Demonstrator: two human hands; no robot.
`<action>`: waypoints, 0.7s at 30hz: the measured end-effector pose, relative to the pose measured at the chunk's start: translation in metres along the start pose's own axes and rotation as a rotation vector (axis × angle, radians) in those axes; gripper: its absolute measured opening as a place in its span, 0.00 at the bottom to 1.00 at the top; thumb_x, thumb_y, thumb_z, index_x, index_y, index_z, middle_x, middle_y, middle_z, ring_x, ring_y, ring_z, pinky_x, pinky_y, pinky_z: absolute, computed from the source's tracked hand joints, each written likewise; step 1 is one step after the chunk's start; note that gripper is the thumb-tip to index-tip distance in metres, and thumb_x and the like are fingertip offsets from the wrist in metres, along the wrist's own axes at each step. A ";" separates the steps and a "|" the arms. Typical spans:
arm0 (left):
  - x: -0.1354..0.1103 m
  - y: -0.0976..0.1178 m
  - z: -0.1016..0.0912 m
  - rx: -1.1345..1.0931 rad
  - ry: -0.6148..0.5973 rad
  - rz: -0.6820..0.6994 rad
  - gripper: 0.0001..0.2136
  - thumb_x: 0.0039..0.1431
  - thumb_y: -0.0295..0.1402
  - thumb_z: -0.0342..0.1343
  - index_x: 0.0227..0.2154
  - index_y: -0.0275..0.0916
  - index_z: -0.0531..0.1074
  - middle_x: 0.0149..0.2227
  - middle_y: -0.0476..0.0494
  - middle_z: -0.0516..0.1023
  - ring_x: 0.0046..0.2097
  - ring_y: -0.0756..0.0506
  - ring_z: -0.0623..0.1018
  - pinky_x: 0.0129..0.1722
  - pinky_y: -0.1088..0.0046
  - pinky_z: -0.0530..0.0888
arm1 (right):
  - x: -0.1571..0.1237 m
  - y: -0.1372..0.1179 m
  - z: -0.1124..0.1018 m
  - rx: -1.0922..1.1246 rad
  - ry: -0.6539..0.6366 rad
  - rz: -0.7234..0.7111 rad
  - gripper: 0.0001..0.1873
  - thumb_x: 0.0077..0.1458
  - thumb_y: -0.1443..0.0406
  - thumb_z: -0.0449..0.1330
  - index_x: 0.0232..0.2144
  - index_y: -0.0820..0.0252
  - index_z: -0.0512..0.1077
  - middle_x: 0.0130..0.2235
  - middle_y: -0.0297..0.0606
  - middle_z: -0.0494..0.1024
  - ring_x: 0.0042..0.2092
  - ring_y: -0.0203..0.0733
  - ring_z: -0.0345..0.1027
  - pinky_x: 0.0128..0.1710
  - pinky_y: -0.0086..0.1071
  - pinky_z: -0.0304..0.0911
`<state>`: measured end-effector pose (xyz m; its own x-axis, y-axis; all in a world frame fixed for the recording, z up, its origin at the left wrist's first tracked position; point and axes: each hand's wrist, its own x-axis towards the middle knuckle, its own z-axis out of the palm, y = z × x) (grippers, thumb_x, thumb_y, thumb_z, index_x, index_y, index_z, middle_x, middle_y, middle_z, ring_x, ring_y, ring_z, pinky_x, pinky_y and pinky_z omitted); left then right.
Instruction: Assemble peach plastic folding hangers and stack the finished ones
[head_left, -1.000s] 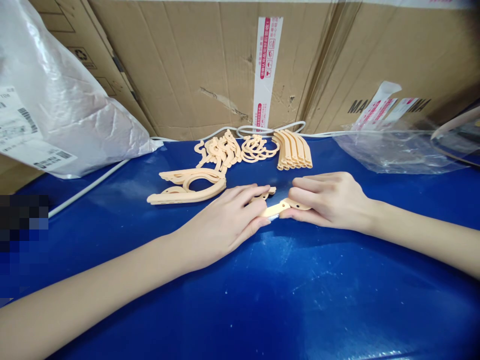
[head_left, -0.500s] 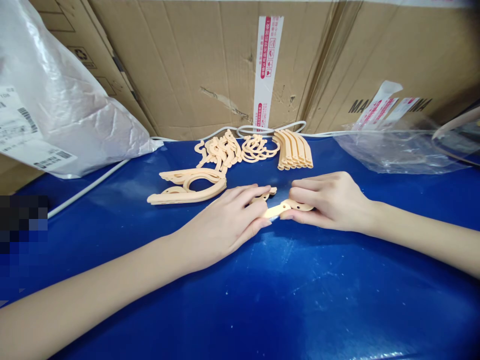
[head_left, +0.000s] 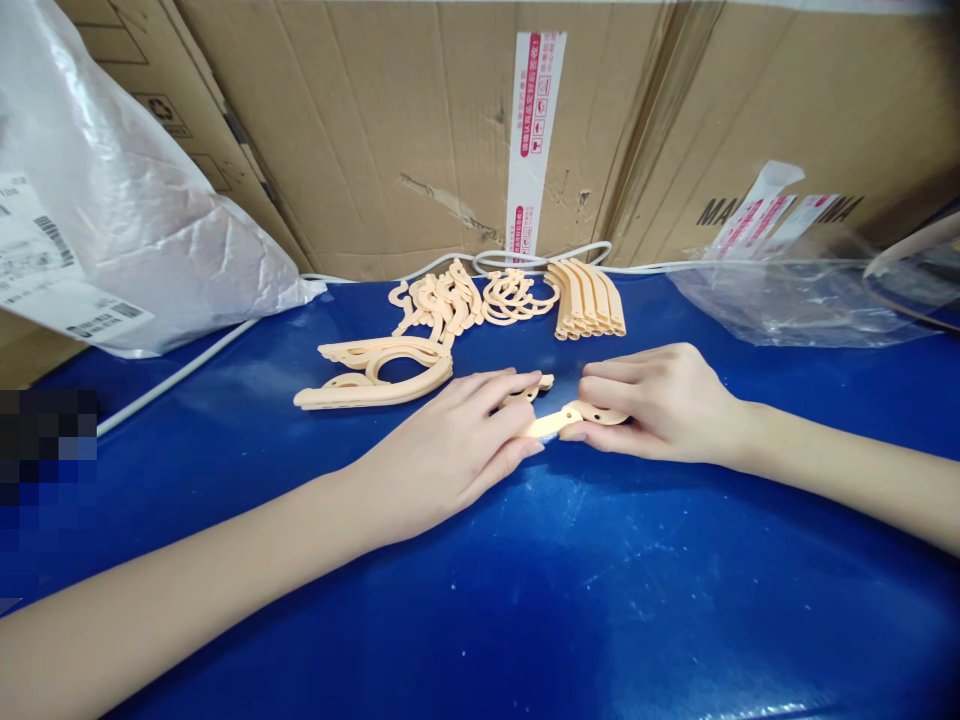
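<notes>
My left hand [head_left: 472, 430] is closed around a beige plastic folding-hanger arm [head_left: 553, 424], whose holed end sticks out toward the right. Thumb and fingers of my right hand [head_left: 649, 405] pinch a flat beige hanger piece [head_left: 604, 414] with small holes. The two parts meet between my hands and overlap at that end. Behind my left fingers another beige part [head_left: 546, 382] shows partly; most of it is covered. To the left, folded hangers [head_left: 382, 392] lie stacked on the blue table [head_left: 525, 600], near my left wrist.
Past my hands lie a heap of beige hanger pieces [head_left: 450, 300], a heap of hooks [head_left: 510, 300] and a row of curved arms [head_left: 589, 300]. A white cable runs before the cardboard boxes [head_left: 420, 120]. A silvery parcel [head_left: 150, 230] stands left, a clear plastic bag [head_left: 795, 300] right.
</notes>
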<state>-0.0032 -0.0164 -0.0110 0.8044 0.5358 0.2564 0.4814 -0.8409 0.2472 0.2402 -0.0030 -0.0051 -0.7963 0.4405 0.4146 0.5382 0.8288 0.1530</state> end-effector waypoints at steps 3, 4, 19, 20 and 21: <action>0.000 0.000 0.000 0.003 -0.006 0.001 0.14 0.70 0.36 0.40 0.40 0.36 0.71 0.62 0.37 0.64 0.63 0.39 0.63 0.61 0.54 0.63 | 0.000 0.000 0.000 -0.008 0.003 -0.001 0.23 0.64 0.52 0.49 0.22 0.60 0.63 0.20 0.29 0.64 0.21 0.31 0.57 0.22 0.29 0.43; 0.000 0.000 0.000 0.004 -0.006 0.002 0.14 0.70 0.36 0.40 0.41 0.36 0.71 0.62 0.37 0.64 0.63 0.39 0.63 0.61 0.54 0.63 | 0.000 0.000 0.000 -0.010 0.007 -0.003 0.24 0.64 0.52 0.49 0.22 0.60 0.63 0.20 0.29 0.64 0.21 0.31 0.56 0.22 0.29 0.44; 0.000 -0.001 0.001 -0.011 0.008 0.004 0.14 0.70 0.35 0.42 0.42 0.37 0.72 0.62 0.38 0.64 0.63 0.39 0.63 0.60 0.54 0.63 | 0.000 -0.002 0.001 -0.052 0.041 -0.027 0.24 0.64 0.53 0.49 0.21 0.59 0.63 0.19 0.28 0.62 0.20 0.30 0.54 0.21 0.30 0.42; 0.000 -0.001 0.001 -0.016 0.015 0.006 0.13 0.70 0.35 0.42 0.41 0.37 0.72 0.62 0.38 0.64 0.63 0.39 0.63 0.60 0.54 0.63 | -0.001 -0.002 0.002 -0.048 0.035 -0.026 0.24 0.64 0.53 0.49 0.21 0.59 0.63 0.19 0.28 0.61 0.20 0.30 0.53 0.21 0.30 0.42; 0.000 0.000 0.000 -0.018 0.020 0.004 0.13 0.70 0.35 0.42 0.41 0.37 0.71 0.62 0.38 0.64 0.62 0.39 0.64 0.60 0.54 0.64 | -0.001 -0.001 0.002 -0.041 0.028 -0.026 0.24 0.64 0.53 0.48 0.21 0.59 0.63 0.19 0.28 0.61 0.20 0.31 0.53 0.21 0.30 0.42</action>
<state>-0.0033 -0.0162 -0.0113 0.7994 0.5337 0.2758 0.4715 -0.8419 0.2623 0.2399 -0.0034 -0.0076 -0.8026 0.4087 0.4345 0.5285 0.8249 0.2004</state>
